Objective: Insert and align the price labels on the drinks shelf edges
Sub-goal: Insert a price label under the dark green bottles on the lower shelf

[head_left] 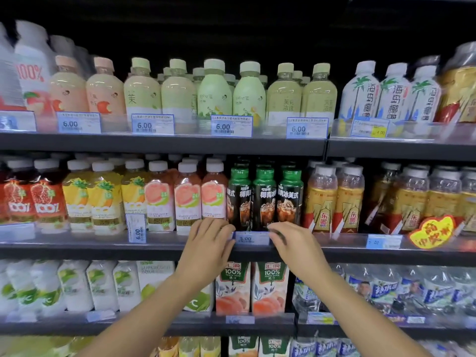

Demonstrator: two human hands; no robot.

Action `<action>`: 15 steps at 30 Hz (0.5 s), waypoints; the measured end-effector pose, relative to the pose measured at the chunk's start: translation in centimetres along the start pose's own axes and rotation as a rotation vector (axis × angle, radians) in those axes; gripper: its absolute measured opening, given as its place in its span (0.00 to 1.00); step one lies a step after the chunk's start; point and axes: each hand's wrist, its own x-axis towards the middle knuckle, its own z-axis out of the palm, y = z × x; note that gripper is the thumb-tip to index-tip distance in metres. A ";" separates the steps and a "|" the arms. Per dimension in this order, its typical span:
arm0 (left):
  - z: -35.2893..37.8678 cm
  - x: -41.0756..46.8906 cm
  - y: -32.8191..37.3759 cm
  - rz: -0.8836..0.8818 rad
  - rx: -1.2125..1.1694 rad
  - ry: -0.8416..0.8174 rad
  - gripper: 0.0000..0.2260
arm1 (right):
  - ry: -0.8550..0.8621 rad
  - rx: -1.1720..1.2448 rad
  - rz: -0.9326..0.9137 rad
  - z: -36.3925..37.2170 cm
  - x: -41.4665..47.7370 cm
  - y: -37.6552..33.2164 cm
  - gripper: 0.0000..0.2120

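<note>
One flat label, left hand, right hand

White price label edged blue; black bottles capped green; yellow tag rimmed red

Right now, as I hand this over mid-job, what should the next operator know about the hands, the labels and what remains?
Left hand: fingertips on the left end of the 5.00 label; grip unclear.
Right hand: fingers curled on the label's right end.
The label sits on the middle shelf edge below the dark coffee bottles, roughly level.
Done: four 6.00 labels on the top shelf look seated.
Left: finish seating this one, then straighten the turned 6.00 label, which stands on end beside the guava bottles.
</note>
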 end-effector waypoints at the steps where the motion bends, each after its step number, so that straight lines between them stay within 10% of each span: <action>1: -0.1 0.0 -0.1 0.002 0.007 -0.010 0.10 | 0.008 0.018 0.022 0.2 0.2 -0.1 0.12; 15: -2.1 2.2 0.5 -0.005 -0.080 -0.032 0.12 | -0.059 0.080 0.104 -1.0 2.0 -1.3 0.05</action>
